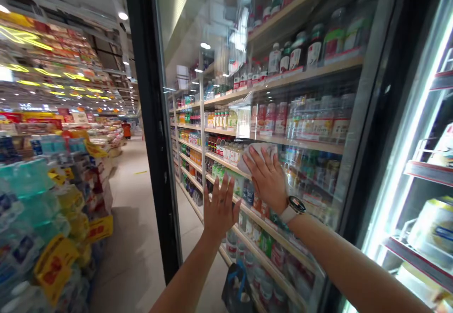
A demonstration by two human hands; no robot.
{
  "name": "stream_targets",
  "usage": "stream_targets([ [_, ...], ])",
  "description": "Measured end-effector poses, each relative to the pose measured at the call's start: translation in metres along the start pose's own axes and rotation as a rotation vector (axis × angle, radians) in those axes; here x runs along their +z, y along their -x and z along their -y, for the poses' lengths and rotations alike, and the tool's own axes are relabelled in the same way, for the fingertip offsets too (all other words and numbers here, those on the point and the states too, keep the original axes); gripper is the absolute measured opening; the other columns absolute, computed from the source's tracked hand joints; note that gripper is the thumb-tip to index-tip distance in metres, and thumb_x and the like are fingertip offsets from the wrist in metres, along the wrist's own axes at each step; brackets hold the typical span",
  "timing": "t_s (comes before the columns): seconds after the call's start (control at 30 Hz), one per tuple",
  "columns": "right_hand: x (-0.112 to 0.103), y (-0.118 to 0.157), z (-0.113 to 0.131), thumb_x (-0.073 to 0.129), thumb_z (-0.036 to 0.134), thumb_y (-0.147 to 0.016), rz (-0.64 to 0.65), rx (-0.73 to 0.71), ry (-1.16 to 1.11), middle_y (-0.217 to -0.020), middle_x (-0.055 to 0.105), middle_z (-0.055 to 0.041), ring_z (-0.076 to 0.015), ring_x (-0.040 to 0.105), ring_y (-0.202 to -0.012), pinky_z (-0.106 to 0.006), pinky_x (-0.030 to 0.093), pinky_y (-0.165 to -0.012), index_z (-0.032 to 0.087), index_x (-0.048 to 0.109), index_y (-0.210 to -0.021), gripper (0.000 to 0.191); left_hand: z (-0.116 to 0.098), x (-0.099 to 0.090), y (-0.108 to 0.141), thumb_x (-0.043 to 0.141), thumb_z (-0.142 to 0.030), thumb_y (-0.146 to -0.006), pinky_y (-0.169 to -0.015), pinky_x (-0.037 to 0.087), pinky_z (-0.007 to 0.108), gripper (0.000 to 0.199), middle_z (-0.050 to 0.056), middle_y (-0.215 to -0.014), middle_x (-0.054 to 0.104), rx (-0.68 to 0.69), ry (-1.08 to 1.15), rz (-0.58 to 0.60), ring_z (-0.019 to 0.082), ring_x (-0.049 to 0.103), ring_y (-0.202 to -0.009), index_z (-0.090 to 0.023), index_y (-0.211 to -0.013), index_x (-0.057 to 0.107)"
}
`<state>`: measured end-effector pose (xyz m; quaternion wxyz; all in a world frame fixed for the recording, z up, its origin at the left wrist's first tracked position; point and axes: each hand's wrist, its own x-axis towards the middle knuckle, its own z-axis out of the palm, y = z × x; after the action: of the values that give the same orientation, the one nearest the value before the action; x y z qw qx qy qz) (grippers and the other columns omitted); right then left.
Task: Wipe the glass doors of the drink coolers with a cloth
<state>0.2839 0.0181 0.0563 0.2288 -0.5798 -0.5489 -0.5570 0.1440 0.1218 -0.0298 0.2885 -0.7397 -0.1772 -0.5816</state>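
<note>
A glass cooler door (212,35) in a black frame stands swung open in front of me. My right hand (267,174), with a watch on its wrist, lies over a white cloth (244,162) and presses it against the glass with fingers spread. The cloth shows around the fingertips and past the hand's left edge. Lower and to the left, my left hand (222,207) is held up flat toward the same pane, its fingers apart and nothing in it. Whether its palm touches the glass I cannot tell.
Shelves of bottled drinks (297,53) show in the glass. On the right is a lit cooler interior with stocked shelves (428,171). An aisle floor (130,228) runs along the left, beside stacked packs of goods (31,185) with yellow price signs (54,266). A dark bag (235,287) appears low in the pane.
</note>
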Motion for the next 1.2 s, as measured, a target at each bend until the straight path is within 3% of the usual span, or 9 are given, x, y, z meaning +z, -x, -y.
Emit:
stream_targets([
  [0.1,0.016,0.040,0.013,0.047,0.017,-0.094,0.032,-0.041,-0.001,-0.153,0.044,-0.0045,-0.0259,0.029,-0.145,-0.048,0.018,-0.120,0.027,0.039,-0.149,0.056,0.007,0.005,0.000,0.035,-0.043,-0.098,-0.124,0.003,0.047,0.065,0.012,-0.154,0.036,0.014,0.017,0.011,0.023,0.010,-0.150,-0.013,-0.154,0.019],
  [0.3,0.055,0.154,0.052,0.050,0.021,-0.094,0.139,-0.208,-0.089,-0.145,0.054,0.0026,-0.0207,0.038,-0.139,-0.040,0.022,-0.117,0.032,0.051,-0.141,0.048,0.013,0.018,-0.001,0.030,-0.046,-0.098,-0.123,0.002,0.048,0.066,0.012,-0.155,0.035,0.022,0.063,0.032,0.024,0.011,-0.151,-0.013,-0.154,0.018],
  [0.4,0.065,0.187,0.057,0.051,0.026,-0.094,0.155,-0.267,-0.132,-0.146,0.053,0.0018,-0.0198,0.042,-0.136,-0.037,0.028,-0.113,0.031,0.048,-0.143,0.049,0.014,0.023,0.000,0.029,-0.046,-0.098,-0.123,0.002,0.048,0.066,0.013,-0.154,0.036,0.028,0.064,0.033,0.025,0.012,-0.150,-0.013,-0.154,0.018],
  [0.5,0.062,0.172,0.046,0.051,0.023,-0.094,0.190,-0.335,-0.150,-0.146,0.054,-0.0002,-0.0187,0.048,-0.132,-0.036,0.034,-0.109,0.030,0.047,-0.143,0.050,0.017,0.026,0.000,0.031,-0.047,-0.097,-0.123,0.004,0.050,0.067,0.015,-0.154,0.036,0.018,0.064,0.059,0.026,0.016,-0.150,-0.013,-0.154,0.018],
  [0.57,0.053,0.138,0.033,0.050,0.020,-0.094,0.182,-0.362,-0.133,-0.145,0.054,-0.0007,-0.0188,0.048,-0.131,-0.037,0.034,-0.108,0.028,0.049,-0.141,0.048,0.019,0.029,0.001,0.032,-0.047,-0.097,-0.123,0.005,0.050,0.068,0.016,-0.154,0.036,0.020,0.073,0.069,0.027,0.017,-0.150,-0.013,-0.154,0.019],
  [0.73,0.034,0.038,0.007,0.049,0.021,-0.095,0.141,-0.273,-0.060,-0.152,0.045,-0.0002,-0.0230,0.037,-0.142,-0.045,0.023,-0.117,0.030,0.042,-0.146,0.053,0.022,0.037,0.005,0.030,-0.049,-0.097,-0.122,0.005,0.052,0.070,0.018,-0.154,0.036,0.034,0.113,0.070,0.028,0.017,-0.149,-0.009,-0.153,0.019],
  [0.83,0.034,0.014,0.012,0.049,0.019,-0.094,0.093,-0.190,-0.058,-0.151,0.047,-0.0015,-0.0237,0.034,-0.143,-0.048,0.019,-0.119,0.030,0.041,-0.147,0.055,0.024,0.038,0.005,0.030,-0.049,-0.097,-0.122,0.006,0.052,0.071,0.018,-0.153,0.037,0.034,0.112,0.075,0.028,0.018,-0.149,-0.008,-0.153,0.019],
  [0.97,0.048,0.043,0.033,0.049,0.018,-0.093,0.086,-0.080,-0.068,-0.149,0.049,-0.0052,-0.0255,0.034,-0.143,-0.048,0.021,-0.118,0.026,0.042,-0.147,0.055,0.025,0.037,0.006,0.029,-0.050,-0.097,-0.122,0.006,0.052,0.070,0.018,-0.153,0.037,0.052,0.096,0.072,0.028,0.017,-0.150,-0.008,-0.153,0.020],
  [1.2,0.075,0.165,0.067,0.048,0.017,-0.092,0.174,-0.189,-0.118,-0.140,0.059,0.0015,-0.0217,0.049,-0.132,-0.038,0.042,-0.103,0.031,0.054,-0.137,0.048,0.021,0.036,0.003,0.034,-0.042,-0.097,-0.123,0.004,0.051,0.068,0.016,-0.153,0.036,0.035,0.081,0.059,0.027,0.018,-0.149,-0.011,-0.154,0.015],
])
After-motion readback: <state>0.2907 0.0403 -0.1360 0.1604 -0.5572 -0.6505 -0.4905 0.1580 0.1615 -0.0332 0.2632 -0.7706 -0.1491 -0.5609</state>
